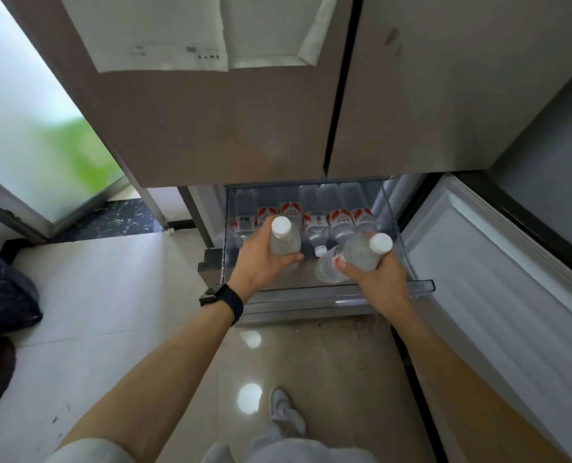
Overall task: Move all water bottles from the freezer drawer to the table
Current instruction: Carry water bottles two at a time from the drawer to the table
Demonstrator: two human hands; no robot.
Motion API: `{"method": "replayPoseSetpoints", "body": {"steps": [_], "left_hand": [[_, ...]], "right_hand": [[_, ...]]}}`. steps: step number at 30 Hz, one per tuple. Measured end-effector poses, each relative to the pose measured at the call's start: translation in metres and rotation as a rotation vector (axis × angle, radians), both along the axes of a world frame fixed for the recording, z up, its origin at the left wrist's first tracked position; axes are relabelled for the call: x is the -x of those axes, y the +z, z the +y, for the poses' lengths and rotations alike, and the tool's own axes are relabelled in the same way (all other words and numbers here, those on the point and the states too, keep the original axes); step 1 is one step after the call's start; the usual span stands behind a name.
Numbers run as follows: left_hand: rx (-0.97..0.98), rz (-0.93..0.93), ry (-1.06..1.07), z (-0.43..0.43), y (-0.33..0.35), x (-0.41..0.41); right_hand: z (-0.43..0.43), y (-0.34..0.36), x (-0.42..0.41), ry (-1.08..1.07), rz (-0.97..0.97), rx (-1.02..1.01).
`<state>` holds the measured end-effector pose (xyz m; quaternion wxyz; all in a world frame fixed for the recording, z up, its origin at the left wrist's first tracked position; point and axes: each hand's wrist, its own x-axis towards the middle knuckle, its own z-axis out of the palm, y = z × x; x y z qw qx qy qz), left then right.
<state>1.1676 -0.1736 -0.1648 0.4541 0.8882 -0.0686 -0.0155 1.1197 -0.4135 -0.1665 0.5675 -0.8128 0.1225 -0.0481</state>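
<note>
Taupe metal refrigerator [211, 128], two upper doors closed, white paper sheets [161, 35] stuck on the left one. Below right, the white-lined freezer door [478, 262] stands swung open. Glossy beige tiled floor [111, 295] in front; a dark bag [4, 295] lies on it at far left.

The clear plastic freezer drawer [425, 285] is pulled out under the upper doors. Inside it, a row of clear plastic water bottles with red-and-white labels [338, 218] lies side by side on their sides, touching, at the back half of the drawer. Exact count uncertain; the leftmost are partly hidden.

The person stands facing the drawer, both bare forearms reaching in over it.

Left hand [261, 262]: fingers curled round the body of a clear water bottle with white cap [283, 238], held nearly upright, cap toward the camera, above the left part of the drawer.

Right hand [378, 279]: fingers wrapped round a second clear white-capped bottle [361, 252], tilted, cap up and to the right, above the right front of the drawer.

Black wristband [226, 300] on the left wrist.
</note>
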Motion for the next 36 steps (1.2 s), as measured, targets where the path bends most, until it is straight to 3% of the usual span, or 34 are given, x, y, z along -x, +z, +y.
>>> {"method": "replayPoseSetpoints", "body": {"steps": [6,12,25,36], "left_hand": [[0.014,-0.181,0.120,0.020,0.051,0.063],[0.008,-0.250,0.245,0.037,0.074,0.174],[-0.074,0.068,0.609,0.103,0.006,0.496],[-0.060,0.081,1.152,0.203,-0.004,0.796]], "right_hand": [[-0.001,0.041,0.055,-0.011,-0.236,-0.080],[0.006,0.065,0.137,0.196,-0.258,-0.082],[0.119,0.006,0.355,0.864,0.044,0.118],[0.297,0.012,0.555,1.372,0.038,0.192]]}}
